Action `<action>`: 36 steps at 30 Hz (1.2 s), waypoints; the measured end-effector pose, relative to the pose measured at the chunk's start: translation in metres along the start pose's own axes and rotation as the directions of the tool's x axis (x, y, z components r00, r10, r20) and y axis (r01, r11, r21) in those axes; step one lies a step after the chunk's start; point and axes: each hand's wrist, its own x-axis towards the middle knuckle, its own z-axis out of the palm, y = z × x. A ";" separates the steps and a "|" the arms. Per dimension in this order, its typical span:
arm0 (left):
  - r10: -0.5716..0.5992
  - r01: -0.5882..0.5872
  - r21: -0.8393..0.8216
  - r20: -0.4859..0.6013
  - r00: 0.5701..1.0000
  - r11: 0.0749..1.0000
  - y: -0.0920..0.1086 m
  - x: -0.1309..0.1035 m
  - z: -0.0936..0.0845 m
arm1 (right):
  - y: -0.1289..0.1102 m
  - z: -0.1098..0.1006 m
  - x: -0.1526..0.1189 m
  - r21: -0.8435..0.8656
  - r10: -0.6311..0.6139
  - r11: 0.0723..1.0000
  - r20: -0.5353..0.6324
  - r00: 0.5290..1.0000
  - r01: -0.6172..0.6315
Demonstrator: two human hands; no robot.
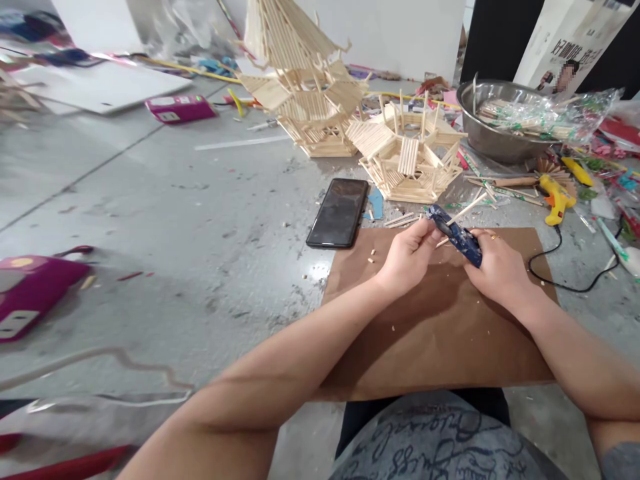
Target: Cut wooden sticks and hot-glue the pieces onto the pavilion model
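My right hand (500, 263) is closed around a dark blue, pliers-like cutting tool (467, 245) flecked with white. A thin wooden stick (467, 208) crosses the tool's head, its far end slanting up to the right. My left hand (411, 252) is pinched at the near end of this stick, close by the tool; the fingertips are partly hidden. Both hands hover over a brown board (430, 333) with small wood bits on it. Just beyond stands a low hexagonal stick model (410, 157), and behind it to the left a taller pagoda-like one (305, 87).
A black phone (339, 212) lies by the board's left corner. At right are a yellow glue gun (556, 199) with a black cord and a steel bowl (500, 143) of wrapped sticks. Purple power strips (180, 109) lie on the grey floor (200, 220) at left.
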 end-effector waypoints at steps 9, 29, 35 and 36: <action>-0.100 0.114 -0.223 0.069 0.993 0.968 0.004 0.003 -0.002 | 0.006 0.006 0.002 0.050 -0.069 0.996 -0.072 0.995 0.072; -0.128 0.161 -0.238 0.148 0.981 0.958 0.014 0.005 -0.009 | 0.009 0.003 0.006 0.117 -0.133 0.984 -0.021 0.991 0.135; -0.154 0.192 -0.245 0.163 0.974 0.950 0.015 0.006 -0.009 | 0.010 0.004 0.006 0.094 -0.133 0.986 -0.026 0.991 0.134; -0.159 0.196 -0.242 0.165 0.973 0.950 0.016 0.006 -0.009 | 0.010 0.004 0.006 0.092 -0.133 0.987 -0.026 0.991 0.134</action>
